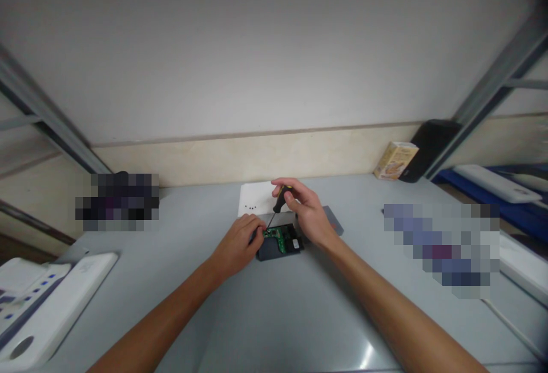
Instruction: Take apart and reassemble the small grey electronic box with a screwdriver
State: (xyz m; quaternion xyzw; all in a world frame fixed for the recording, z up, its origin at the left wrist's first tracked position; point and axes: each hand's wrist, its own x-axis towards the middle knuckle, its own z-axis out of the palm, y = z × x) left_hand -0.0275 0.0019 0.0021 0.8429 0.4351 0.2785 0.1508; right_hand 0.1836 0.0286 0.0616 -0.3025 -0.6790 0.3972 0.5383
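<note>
A black electronic device with an uncovered green circuit board (280, 240) lies on the grey table in front of me. My left hand (240, 241) is closed on its left side, thumb and fingers gripping the casing's edge. In my right hand (309, 210) is a screwdriver (279, 200) with a black and yellow handle, held at a slant. Its thin shaft reaches down to the board's upper left, close to my left fingertips. Whether the tip sits in a screw is too small to tell. Behind the device, several tiny dark screws (250, 208) rest on white paper (246, 195).
A grey flat panel (333, 220) lies partly behind my right hand. At the back right stand a yellow box (394, 160) and a black case (430, 150). White power strips (64, 304) are at the left edge. Blurred-out items lie on both sides; a cable runs at right.
</note>
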